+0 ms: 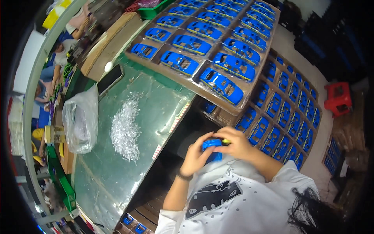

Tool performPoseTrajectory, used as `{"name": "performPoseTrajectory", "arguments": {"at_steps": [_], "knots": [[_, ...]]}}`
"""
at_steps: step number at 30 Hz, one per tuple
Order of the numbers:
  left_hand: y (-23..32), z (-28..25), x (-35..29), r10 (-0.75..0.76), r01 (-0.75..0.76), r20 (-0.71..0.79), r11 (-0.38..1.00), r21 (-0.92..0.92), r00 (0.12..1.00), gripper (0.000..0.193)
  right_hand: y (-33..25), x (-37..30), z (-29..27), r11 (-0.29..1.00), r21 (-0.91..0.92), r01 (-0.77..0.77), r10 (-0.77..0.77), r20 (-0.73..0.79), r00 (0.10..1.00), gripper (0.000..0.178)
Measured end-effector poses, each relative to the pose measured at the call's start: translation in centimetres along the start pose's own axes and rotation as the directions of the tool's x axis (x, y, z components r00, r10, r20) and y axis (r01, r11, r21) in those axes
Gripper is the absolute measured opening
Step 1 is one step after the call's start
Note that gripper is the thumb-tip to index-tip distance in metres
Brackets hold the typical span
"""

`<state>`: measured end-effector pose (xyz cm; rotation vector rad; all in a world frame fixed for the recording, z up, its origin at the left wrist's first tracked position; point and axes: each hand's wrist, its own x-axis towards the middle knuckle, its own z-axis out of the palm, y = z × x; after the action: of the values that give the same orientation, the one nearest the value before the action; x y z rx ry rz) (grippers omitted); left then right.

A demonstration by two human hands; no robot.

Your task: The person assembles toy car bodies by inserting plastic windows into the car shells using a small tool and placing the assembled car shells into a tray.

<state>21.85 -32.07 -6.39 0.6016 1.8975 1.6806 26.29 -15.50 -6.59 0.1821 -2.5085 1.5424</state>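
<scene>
Close to my chest, both hands are at a blue toy car body [212, 145]. My left hand [196, 154] wraps its fingers and thumb round one side of the car body. On the other side, my right hand [238, 145] has its fingers curled against it. A small yellow-green bit [226, 141] shows at the right fingertips; whether it is part of the car body or a separate piece I cannot tell. On the green table [105, 171] to the left lies a heap of small clear plastic pieces [125, 128].
A tray of blue car bodies [191, 80] overhangs the table's far corner; more filled trays [269, 130] stand to the right. A plastic bag [80, 121] and a phone [110, 80] lie on the table's left side. A red stool [338, 98] stands farther right. Several people work beyond the table.
</scene>
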Motion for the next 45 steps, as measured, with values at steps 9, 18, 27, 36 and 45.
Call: {"name": "performPoseTrajectory", "arguments": {"at_steps": [9,18,27,36,45], "knots": [[-7.8,3.3,11.8,0.503,-0.755,0.573,0.321,0.571,0.647,0.030,7.0,-6.8,-2.6,0.863,-0.332,-0.382,0.353,-0.144,0.924,0.036],[-8.0,2.7,15.5,0.338,-0.567,0.457,0.552,0.612,0.823,0.024,4.5,-4.0,-3.5,0.780,-0.445,-0.440,0.402,-0.184,0.897,0.038],[-5.3,-0.2,13.2,0.018,-0.473,0.554,0.545,0.692,0.832,0.038,-1.7,-6.0,-5.5,0.974,-0.023,-0.225,0.193,-0.436,0.879,0.025],[0.6,2.7,-6.7,0.255,-0.471,-0.396,0.450,-0.759,0.882,0.074,-6.7,-0.6,0.2,0.890,0.339,-0.306,0.232,0.243,0.942,0.018],[1.6,-0.8,-16.7,-0.201,-0.342,-0.893,0.872,-0.351,0.403,0.041,-8.4,11.9,13.1,0.967,0.014,0.253,-0.241,0.361,0.901,0.009]]}}
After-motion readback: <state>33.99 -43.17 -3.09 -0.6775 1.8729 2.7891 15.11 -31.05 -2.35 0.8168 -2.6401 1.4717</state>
